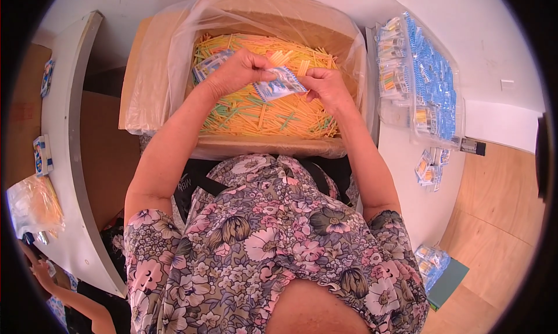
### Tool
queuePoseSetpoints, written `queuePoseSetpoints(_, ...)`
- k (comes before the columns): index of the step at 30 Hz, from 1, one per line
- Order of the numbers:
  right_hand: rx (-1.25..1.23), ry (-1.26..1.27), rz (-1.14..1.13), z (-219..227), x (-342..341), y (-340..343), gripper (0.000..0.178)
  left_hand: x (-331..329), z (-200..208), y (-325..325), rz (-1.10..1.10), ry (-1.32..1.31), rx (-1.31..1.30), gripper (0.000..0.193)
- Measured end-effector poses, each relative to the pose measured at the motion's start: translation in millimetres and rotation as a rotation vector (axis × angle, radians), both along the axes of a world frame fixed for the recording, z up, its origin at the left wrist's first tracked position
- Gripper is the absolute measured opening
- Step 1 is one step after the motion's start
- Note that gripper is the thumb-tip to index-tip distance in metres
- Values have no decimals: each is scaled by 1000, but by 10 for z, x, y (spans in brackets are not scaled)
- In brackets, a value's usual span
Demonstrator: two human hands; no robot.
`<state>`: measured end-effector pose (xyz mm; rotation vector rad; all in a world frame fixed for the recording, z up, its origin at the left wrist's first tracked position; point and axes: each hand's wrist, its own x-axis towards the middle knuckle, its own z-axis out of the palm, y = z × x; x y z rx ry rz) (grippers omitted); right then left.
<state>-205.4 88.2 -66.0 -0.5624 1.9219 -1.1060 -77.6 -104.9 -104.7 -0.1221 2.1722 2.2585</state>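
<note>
A small blue-and-white plastic packet (279,86) is held over a large open carton. My left hand (247,71) pinches its upper left part between thumb and fingers. Several short yellow-orange sticks (280,58) stand up by the packet's upper edge; whether they are inside it I cannot tell. My right hand (327,88) is closed at the packet's right corner, with a few yellow sticks (303,67) poking up from its fingertips. Below both hands lies a heap of thin sticks (273,120), mostly yellow and orange, some green. More packets (213,65) rest on the heap beside my left wrist.
Clear plastic lines the cardboard carton (152,81). On the right, a clear bin (459,127) is crammed with filled packets, and loose packets (429,170) lie nearby. A white board edge (75,130) stands at left. Another person's arm (75,299) shows at lower left.
</note>
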Motion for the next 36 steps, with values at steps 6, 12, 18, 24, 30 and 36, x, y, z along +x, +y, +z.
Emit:
queuePoseSetpoints(6,-286,-147,-165,-13,219,-163,9,-13,11,38,21,44,-6,10)
queuePoseSetpoints(12,-393,-137,-238,-169,275,-233,9,2,26,55,-5,50,13,11)
queuePoseSetpoints(18,-274,-291,-158,-73,78,-193,9,31,88,73,-38,72,103,11)
queuePoseSetpoints(24,-318,-210,-73,-85,125,-197,12,33,73,64,-56,67,58,11)
queuePoseSetpoints(30,-325,-60,-158,-44,179,-225,20,49,93,97,-55,51,139,10)
queuePoseSetpoints(36,-347,426,-82,57,201,-353,30,-12,102,211,-4,253,-250,8)
